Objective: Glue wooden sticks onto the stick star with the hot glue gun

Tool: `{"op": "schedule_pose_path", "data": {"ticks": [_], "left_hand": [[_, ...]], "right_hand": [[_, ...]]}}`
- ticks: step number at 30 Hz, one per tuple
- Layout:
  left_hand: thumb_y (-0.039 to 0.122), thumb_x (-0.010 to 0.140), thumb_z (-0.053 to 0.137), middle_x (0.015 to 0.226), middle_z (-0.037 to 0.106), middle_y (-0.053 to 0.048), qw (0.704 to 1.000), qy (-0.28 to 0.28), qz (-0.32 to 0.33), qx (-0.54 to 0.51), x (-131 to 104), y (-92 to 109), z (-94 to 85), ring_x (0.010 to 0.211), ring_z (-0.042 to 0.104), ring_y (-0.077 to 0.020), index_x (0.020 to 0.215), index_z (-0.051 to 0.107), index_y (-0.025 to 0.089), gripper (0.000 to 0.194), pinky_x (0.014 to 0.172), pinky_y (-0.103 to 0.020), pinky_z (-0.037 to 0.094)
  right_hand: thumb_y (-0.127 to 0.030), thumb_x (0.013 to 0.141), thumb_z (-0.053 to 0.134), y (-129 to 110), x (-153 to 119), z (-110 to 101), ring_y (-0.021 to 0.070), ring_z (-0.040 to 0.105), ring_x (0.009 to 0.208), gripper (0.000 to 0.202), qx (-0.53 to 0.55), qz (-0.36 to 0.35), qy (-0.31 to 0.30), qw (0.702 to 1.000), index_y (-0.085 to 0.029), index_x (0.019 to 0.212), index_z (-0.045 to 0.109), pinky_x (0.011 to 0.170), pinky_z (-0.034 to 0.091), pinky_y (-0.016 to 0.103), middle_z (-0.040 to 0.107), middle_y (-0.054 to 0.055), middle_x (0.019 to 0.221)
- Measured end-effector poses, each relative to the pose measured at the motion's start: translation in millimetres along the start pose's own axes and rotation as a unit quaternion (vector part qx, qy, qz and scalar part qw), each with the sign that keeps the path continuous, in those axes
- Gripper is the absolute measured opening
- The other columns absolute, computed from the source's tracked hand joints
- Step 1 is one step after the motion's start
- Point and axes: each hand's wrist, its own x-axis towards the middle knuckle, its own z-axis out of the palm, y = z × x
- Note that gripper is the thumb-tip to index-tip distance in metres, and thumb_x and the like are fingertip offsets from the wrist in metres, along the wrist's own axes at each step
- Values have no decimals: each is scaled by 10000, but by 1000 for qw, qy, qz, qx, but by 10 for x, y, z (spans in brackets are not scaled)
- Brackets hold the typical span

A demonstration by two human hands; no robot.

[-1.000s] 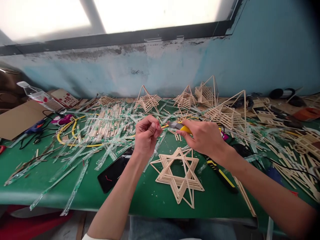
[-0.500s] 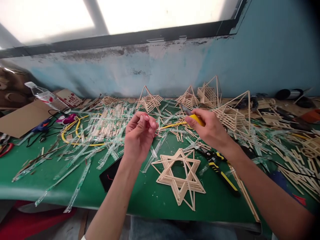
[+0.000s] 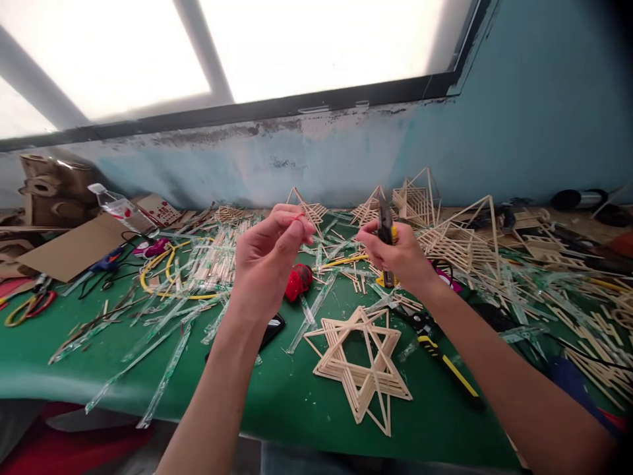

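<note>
Pinched between the thumb and fingers of my left hand [image 3: 271, 254] is a thin red string [image 3: 299, 216]. A ball of red yarn [image 3: 298, 282] lies on the table just below and right of it. My right hand [image 3: 400, 254] is wrapped round yellow-and-black pliers [image 3: 386, 221], whose jaws point up. Between and below my hands, a star made of wooden sticks [image 3: 341, 369] lies flat on the green table [image 3: 277, 409]. Black-and-yellow cutters [image 3: 448, 363] lie right of the star.
More stick frames [image 3: 459, 241] stand along the wall. Clear plastic strips [image 3: 165, 376] and loose sticks litter the table. A plastic bottle [image 3: 123, 210], cardboard [image 3: 74, 247] and scissors [image 3: 30, 307] are on the left. A dark flat object [image 3: 271, 330] lies beside my left wrist.
The pliers have turned upright in my right hand. My left hand has moved slightly left and up, and the red yarn ball now shows. The view has tilted upward.
</note>
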Motion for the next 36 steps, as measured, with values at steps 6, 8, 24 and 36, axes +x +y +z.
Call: {"op": "schedule_pose_path", "data": {"ticks": [6, 8, 24, 36], "left_hand": [[198, 810, 827, 845, 634, -37, 989, -30, 37, 139, -30, -30, 110, 779, 579, -106, 889, 838, 275, 110, 614, -203, 475], [191, 779, 847, 821, 641, -34, 989, -27, 35, 144, -50, -43, 160, 763, 583, -110, 892, 840, 288, 149, 601, -207, 481], [263, 715, 909, 625, 563, 5, 983, 3, -4, 183, -269, -95, 331, 544, 428, -67, 848, 849, 241, 147, 458, -221, 293], [247, 796, 837, 641, 621, -13, 984, 7, -43, 172, -270, -313, -68, 577, 462, -88, 852, 849, 294, 74, 499, -231, 340]], "right_hand": [[-491, 881, 728, -476, -337, -4, 50, 311, 401, 337, 282, -58, -105, 952, -156, 852, 709, 381, 209, 237, 377, -89, 492], [-451, 833, 794, -530, -407, 23, 44, 323, 418, 307, 279, -51, -93, 954, -153, 852, 723, 385, 224, 229, 404, -86, 512], [-291, 740, 893, -393, -575, 77, 46, 355, 469, 359, 265, -25, 40, 963, -223, 1046, 719, 431, 271, 220, 428, -110, 558], [-355, 783, 854, -229, -406, 8, 41, 344, 389, 223, 258, 12, 103, 961, -190, 742, 708, 375, 238, 217, 443, -80, 467]]}}
